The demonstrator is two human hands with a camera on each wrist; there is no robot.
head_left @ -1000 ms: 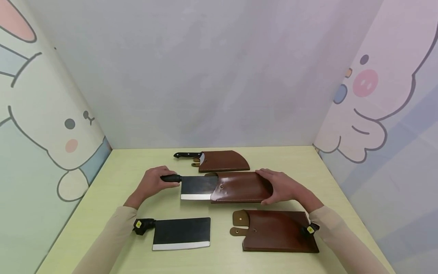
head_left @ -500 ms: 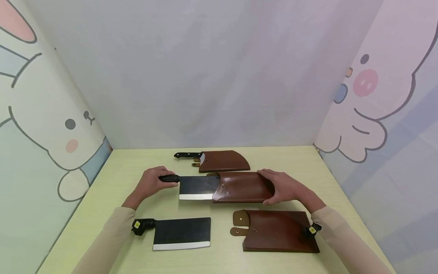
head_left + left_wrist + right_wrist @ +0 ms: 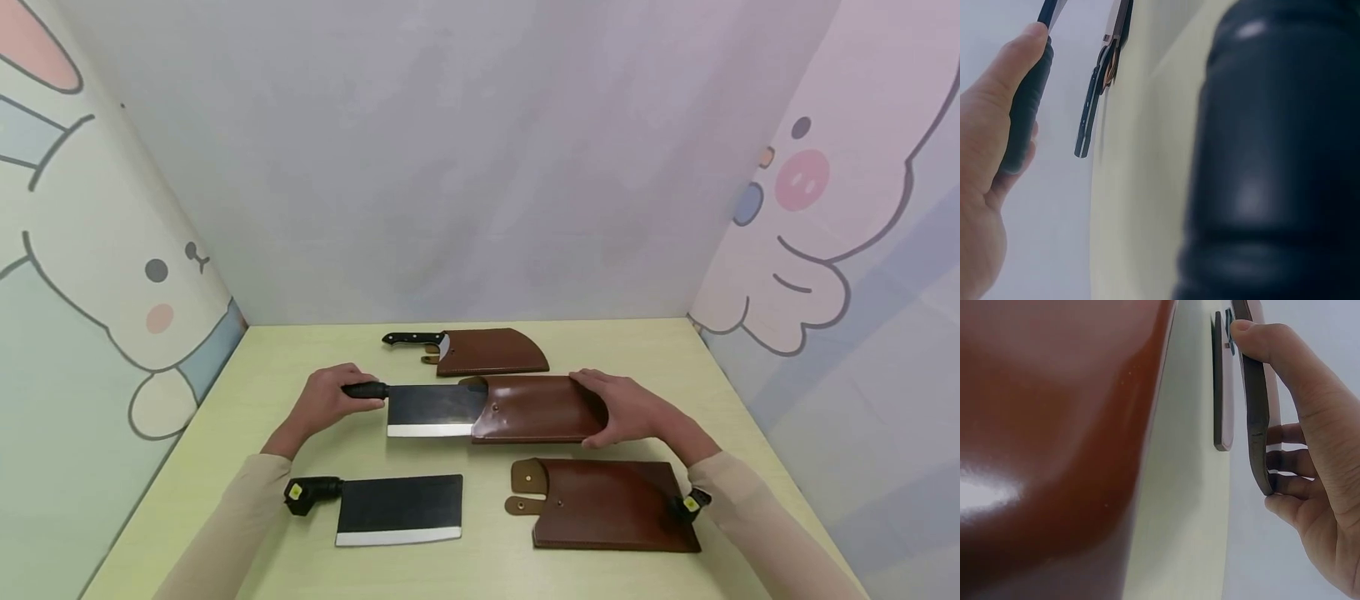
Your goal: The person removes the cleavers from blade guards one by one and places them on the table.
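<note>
In the head view my left hand (image 3: 330, 400) grips the black handle of a cleaver (image 3: 431, 408), whose dark blade has a bright edge facing me. The front part of that blade is hidden inside a brown leather sheath (image 3: 540, 410). My right hand (image 3: 622, 408) holds the sheath by its far right end, thumb on the near edge and fingers at the far edge. The left wrist view shows the thumb lying along the handle (image 3: 1029, 106). In the right wrist view the sheath's end (image 3: 1257, 425) is pinched between thumb and fingers.
A second cleaver (image 3: 401, 510) lies bare at the front left. Right of it lies another brown sheath (image 3: 615, 507) with its strap tabs loose, partly beneath my right forearm. At the back rests a sheathed knife (image 3: 491, 352) with a riveted black handle. Walls stand behind and at both sides.
My left hand has moved slightly left with the cleaver, and my right hand slightly right with the sheath. A little more of the blade shows outside the sheath.
</note>
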